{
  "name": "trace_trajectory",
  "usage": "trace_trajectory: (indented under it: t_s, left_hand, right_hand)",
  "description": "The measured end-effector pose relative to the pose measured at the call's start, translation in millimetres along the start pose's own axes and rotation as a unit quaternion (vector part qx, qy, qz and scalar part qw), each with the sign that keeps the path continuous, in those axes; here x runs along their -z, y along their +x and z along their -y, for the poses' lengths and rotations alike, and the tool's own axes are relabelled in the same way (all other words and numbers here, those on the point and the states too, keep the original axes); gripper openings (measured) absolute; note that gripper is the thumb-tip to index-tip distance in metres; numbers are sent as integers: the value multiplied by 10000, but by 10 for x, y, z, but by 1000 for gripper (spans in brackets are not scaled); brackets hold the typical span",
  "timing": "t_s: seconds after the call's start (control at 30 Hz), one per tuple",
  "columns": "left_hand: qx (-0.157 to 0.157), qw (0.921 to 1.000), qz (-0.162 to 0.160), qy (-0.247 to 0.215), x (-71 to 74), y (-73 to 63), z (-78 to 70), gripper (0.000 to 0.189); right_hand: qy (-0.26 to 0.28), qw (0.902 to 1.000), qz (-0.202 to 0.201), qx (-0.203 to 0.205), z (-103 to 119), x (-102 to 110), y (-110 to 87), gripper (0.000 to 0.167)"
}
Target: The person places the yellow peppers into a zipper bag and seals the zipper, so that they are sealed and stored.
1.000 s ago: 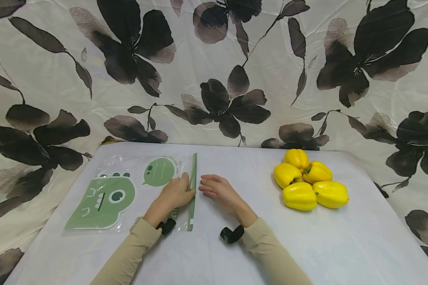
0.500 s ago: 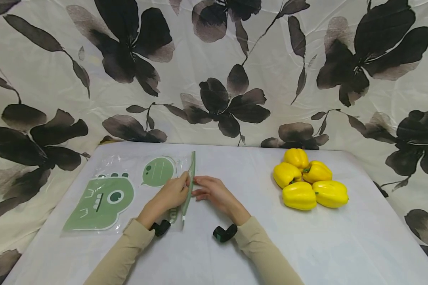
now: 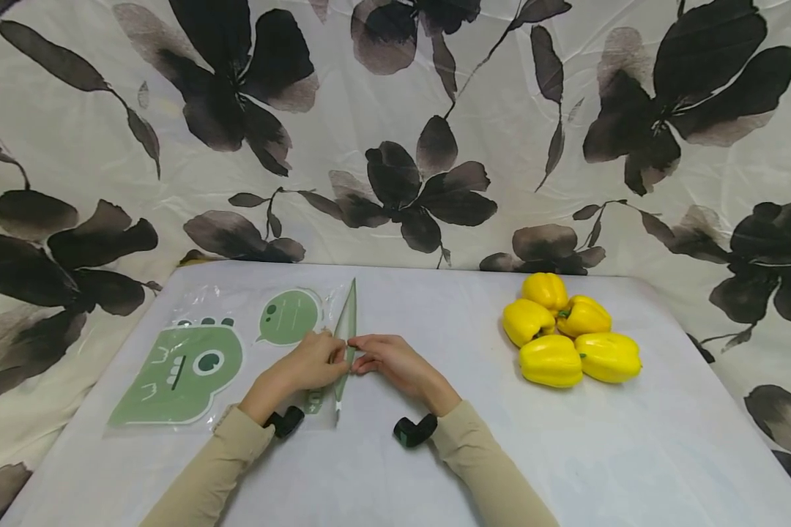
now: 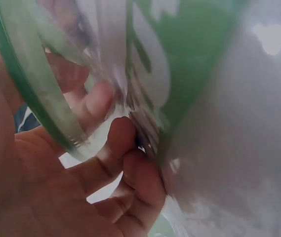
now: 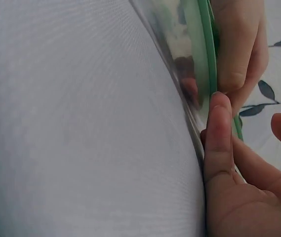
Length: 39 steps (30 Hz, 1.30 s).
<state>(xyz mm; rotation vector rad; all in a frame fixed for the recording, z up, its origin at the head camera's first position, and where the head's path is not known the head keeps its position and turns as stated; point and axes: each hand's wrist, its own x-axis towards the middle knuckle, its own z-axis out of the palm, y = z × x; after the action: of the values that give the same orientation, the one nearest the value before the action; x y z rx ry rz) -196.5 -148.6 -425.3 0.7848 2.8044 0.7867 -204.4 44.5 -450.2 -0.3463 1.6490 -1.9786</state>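
Note:
A clear zip bag (image 3: 224, 369) printed with a green dinosaur lies flat on the left of the table. Its green-edged mouth (image 3: 348, 315) is raised and parted into two strips. My left hand (image 3: 308, 360) grips the near strip with curled fingers; in the left wrist view, the fingers (image 4: 142, 177) fold against the crinkled plastic. Facing it, my right hand (image 3: 398, 366) pinches the other edge, the thumb (image 5: 219, 133) lying along the green strip in the right wrist view. Part of the mouth is hidden behind the fingers.
Several yellow bell peppers (image 3: 560, 329) sit clustered at the right of the white-covered table (image 3: 474, 454). A floral cloth (image 3: 395, 88) hangs behind the back edge. Each wrist wears a small black camera (image 3: 415, 430).
My right hand has come left to the bag's mouth and taken its edge. The left hand has shifted slightly down and left, and the mouth's strips have spread apart.

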Motion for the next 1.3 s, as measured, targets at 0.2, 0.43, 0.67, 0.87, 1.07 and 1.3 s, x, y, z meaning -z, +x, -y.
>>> trace_trajectory:
  t_s: [0.2,0.43,0.67,0.87,1.07,1.3]
  left_hand:
    - [537,9975,306,336,-3,-26,-36,23]
    - [906,9951,322,224,9,-38,-92,25]
    - [1063,9940,215,125,66,-17,-135,25]
    - [888,9947,361,367,21,-96,-176,24]
    - [898,9948,202,424,-70,-186,-205,19]
    - [1048,9940,142,284,-88,-245,-198,19]
  right_hand:
    - [129,9999,-33,29,-24,39,-7,40]
    - [213,9998,-41,50,-58,69,2,41]
    - [316,9994,-160,8,-56,87,11,42]
    - [296,9994,-170,-28,-48,88,6,43]
    - [239,9994,-261,-38,-37,67,9,43]
    - [230,9993,-276,-55,-55,37,27,42]
